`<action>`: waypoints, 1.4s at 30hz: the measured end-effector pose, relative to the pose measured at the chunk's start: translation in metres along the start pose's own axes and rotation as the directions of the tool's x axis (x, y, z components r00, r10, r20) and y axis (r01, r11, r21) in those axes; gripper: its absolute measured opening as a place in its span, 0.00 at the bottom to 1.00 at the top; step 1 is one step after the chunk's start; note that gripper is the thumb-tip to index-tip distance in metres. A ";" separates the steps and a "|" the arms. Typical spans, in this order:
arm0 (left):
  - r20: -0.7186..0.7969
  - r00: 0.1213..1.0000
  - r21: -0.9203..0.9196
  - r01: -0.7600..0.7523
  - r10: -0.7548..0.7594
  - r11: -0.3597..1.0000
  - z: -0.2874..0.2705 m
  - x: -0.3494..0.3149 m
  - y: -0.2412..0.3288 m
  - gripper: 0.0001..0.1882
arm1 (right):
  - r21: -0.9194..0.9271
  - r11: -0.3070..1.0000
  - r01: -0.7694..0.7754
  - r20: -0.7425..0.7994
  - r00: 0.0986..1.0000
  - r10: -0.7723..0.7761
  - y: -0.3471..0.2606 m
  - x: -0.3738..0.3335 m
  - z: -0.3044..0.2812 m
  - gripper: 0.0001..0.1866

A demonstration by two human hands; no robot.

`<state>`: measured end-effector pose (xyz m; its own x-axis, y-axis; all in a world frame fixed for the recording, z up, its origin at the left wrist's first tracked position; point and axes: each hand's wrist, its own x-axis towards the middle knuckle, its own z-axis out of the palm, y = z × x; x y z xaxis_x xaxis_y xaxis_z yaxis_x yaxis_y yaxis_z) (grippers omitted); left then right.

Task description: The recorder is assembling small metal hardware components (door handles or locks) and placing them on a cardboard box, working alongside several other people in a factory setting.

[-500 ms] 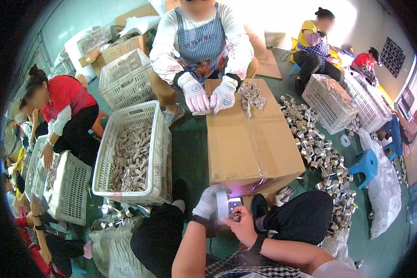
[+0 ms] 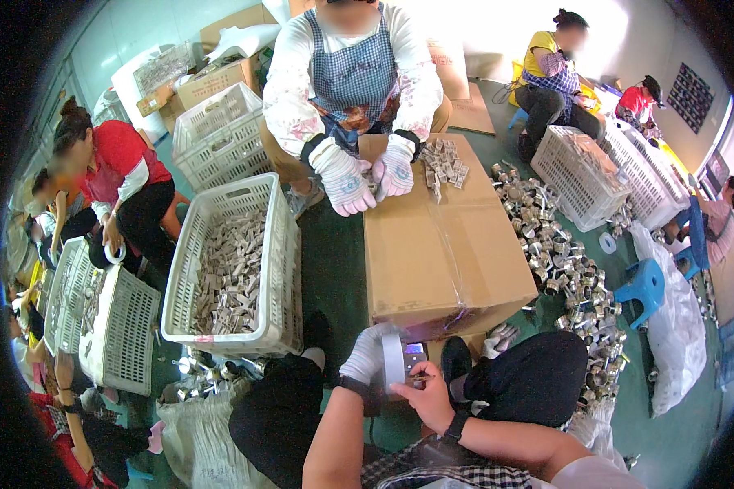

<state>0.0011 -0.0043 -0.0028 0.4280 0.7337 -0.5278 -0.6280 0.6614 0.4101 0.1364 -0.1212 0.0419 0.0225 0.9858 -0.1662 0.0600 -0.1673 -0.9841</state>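
My left hand (image 2: 367,352), in a whitish knit glove, is closed around a white curved band (image 2: 394,360) that looks like a roll of tape seen edge-on. My right hand (image 2: 429,398) is bare and pinches a small metallic piece (image 2: 420,377) beside the band; its exact kind is too small to make out. Just beyond my fingers sits a small device with a lit screen (image 2: 415,349), partly hidden by the band. Both hands are between my knees, at the near side of a cardboard box (image 2: 432,253).
Small whitish pieces (image 2: 444,165) lie on the box, where a co-worker's gloved hands (image 2: 367,178) work. A white crate (image 2: 289,269) full of similar pieces stands left. Metal fittings (image 2: 546,244) cover the floor at right, near a blue stool (image 2: 643,292). A woven sack (image 2: 212,440) lies lower left.
My hands barely move; the device's screen now glows purple-blue. The co-worker opposite has shifted both gloved hands. At left, the person in red has drawn back and holds a white ring.
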 end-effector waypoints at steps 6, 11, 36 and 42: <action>-0.002 0.999 0.172 -0.052 0.053 0.984 -0.002 -0.005 0.001 0.12 | 0.143 0.988 -0.064 0.018 0.998 0.063 -0.007 -0.003 0.004 0.18; 0.014 0.998 0.170 -0.064 0.062 0.983 0.011 -0.011 0.003 0.11 | 0.026 1.000 0.006 -0.020 1.000 -0.006 -0.006 -0.002 0.001 0.18; 0.092 0.992 0.098 -0.096 0.087 0.991 0.006 -0.011 0.001 0.07 | 0.058 0.998 0.006 0.064 0.998 -0.010 -0.024 -0.013 -0.002 0.22; 0.074 0.982 0.348 -0.189 0.174 0.918 0.010 -0.029 -0.015 0.09 | -0.077 0.986 0.150 0.119 0.983 -0.140 -0.014 -0.022 -0.009 0.22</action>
<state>0.0049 -0.0338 0.0134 0.3589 0.8473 -0.3916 -0.4315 0.5226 0.7353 0.1445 -0.1408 0.0596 -0.1046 0.9940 -0.0327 0.1392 -0.0179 -0.9901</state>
